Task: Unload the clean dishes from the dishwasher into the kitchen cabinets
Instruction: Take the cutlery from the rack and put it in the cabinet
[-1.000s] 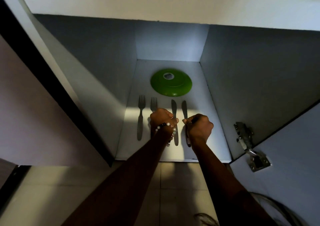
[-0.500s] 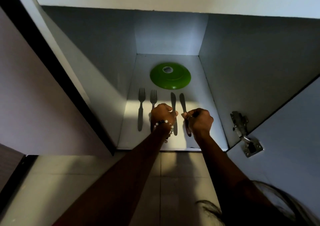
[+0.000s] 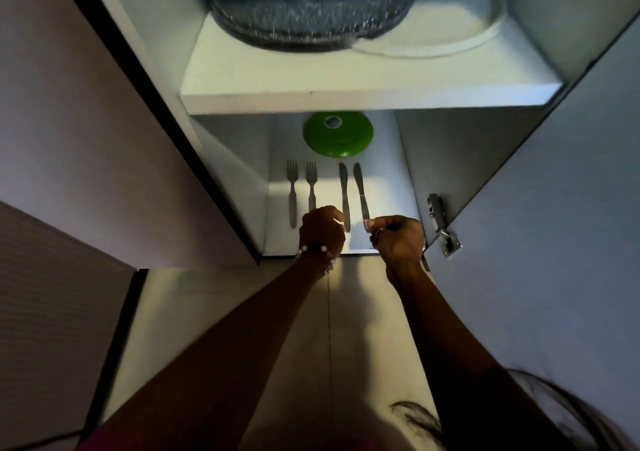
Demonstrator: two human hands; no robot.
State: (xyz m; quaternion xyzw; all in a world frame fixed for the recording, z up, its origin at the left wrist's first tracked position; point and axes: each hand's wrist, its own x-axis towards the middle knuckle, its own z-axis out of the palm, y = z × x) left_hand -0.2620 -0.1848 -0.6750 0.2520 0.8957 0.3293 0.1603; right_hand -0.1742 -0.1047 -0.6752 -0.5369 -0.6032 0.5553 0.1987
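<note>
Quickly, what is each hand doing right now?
Left hand: curled, grip cannot be told.
Right hand: pinches the right knife handle.

Single head-worn wide-angle view, close, facing forward and down into open cabinet (image 3: 349,101); both forearms reach in from bottom edge.
</note>
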